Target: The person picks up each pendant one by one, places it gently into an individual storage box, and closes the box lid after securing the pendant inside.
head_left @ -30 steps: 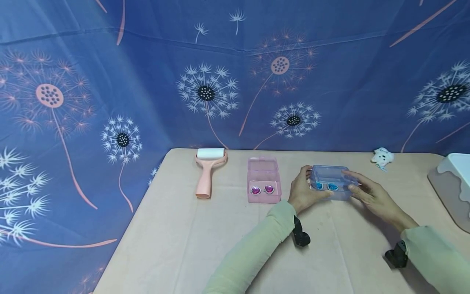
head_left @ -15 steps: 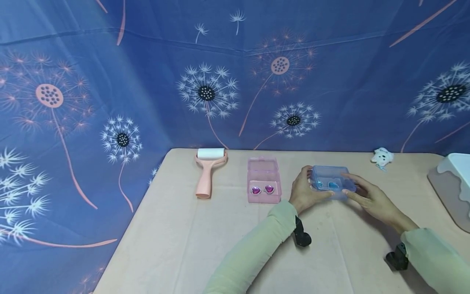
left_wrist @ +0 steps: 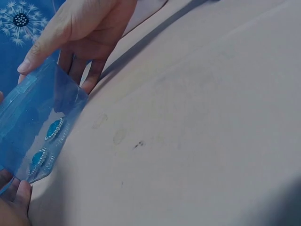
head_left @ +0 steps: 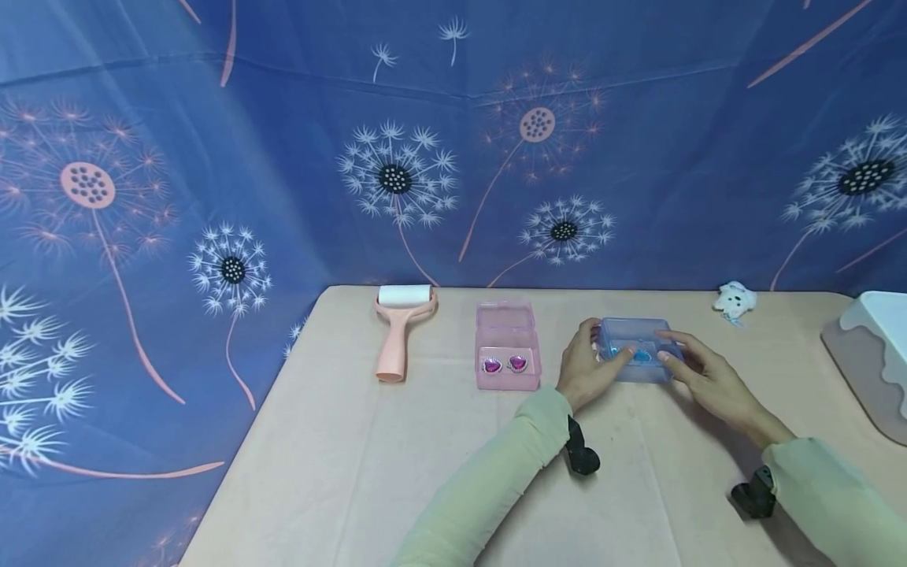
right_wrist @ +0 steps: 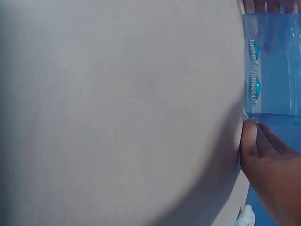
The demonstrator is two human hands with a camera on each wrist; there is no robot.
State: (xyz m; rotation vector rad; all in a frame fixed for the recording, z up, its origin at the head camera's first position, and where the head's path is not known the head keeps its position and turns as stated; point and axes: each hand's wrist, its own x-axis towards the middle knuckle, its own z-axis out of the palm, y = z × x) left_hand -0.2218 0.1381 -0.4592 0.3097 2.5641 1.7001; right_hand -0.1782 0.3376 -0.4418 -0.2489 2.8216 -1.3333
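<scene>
A small see-through blue plastic box is between both hands just over the right half of the table. Two blue gem pieces with beaded silvery rims lie inside it. The left hand grips the box's left end, thumb along the front. At the right end, the right hand pinches it between thumb and fingers. The lid looks lowered; whether it is fastened I cannot tell. To the left, a pink see-through box stands with its lid up, holding two magenta gem pieces with silvery rims.
A pink-handled lint roller lies at the back left. Near the back right edge sits a small white animal figure. A white and grey-brown container stands at the far right. A blue dandelion-print cloth hangs behind the table.
The blue box's lid has come down over the gem pieces. The left thumb has shifted onto the box's front, and the right fingers have moved slightly left.
</scene>
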